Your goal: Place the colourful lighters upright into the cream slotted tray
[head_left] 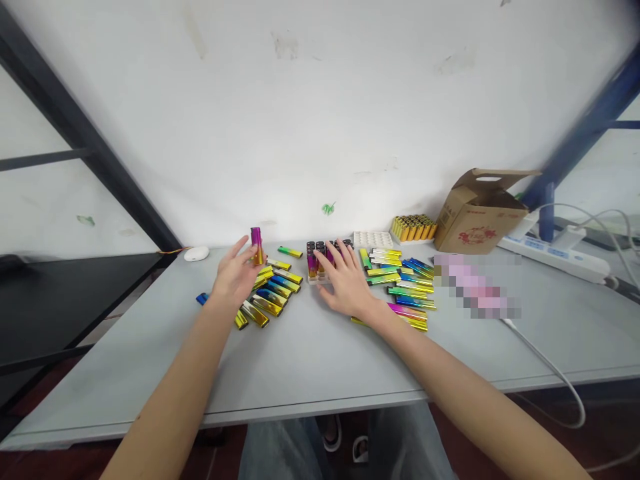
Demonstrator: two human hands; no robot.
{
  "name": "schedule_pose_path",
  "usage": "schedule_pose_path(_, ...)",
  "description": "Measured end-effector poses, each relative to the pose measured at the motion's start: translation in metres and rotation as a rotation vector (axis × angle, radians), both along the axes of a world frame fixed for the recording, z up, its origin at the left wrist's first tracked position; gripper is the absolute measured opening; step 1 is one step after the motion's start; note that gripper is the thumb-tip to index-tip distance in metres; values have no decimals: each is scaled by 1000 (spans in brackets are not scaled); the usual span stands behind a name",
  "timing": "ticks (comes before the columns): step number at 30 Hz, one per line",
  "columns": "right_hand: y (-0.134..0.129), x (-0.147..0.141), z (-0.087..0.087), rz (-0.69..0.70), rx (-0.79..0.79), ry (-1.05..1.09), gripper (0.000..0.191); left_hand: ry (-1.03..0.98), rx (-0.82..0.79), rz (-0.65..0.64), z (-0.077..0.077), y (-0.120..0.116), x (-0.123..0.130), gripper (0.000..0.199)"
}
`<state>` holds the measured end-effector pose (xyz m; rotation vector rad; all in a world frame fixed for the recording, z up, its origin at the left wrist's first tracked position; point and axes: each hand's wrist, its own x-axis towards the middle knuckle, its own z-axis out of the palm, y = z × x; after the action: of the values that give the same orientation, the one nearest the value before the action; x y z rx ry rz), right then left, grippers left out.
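My left hand [234, 273] pinches a purple-and-gold lighter [257, 245] upright between thumb and fingers, above a pile of loose lighters. These shiny lighters [270, 303] fade from blue or green to yellow and lie flat on the table. My right hand [346, 280] spreads its fingers over a white tray [317, 281] of upright purple-and-gold lighters [313, 262] with dark tops. Its fingertips are over the tops; whether they press on them I cannot tell. Part of the tray is hidden under that hand.
More loose lighters [413, 287] lie right of my right hand. Behind them are a white holed tray [373, 240] and a tray of yellow lighters [414, 229]. An open cardboard box [473, 220], a power strip [555, 257], a cable [547, 363] and a white case [196, 253] are around.
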<state>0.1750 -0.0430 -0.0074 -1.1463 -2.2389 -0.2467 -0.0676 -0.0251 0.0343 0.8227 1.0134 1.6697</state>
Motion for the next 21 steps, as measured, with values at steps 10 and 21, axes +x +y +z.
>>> schedule_pose_path(10,-1,8,15,89,51,364,33,-92,71,-538,-5,-27,53,30)
schedule_pose_path(21,2,22,16,96,82,422,25,-180,-35,-738,1,-38,65,20)
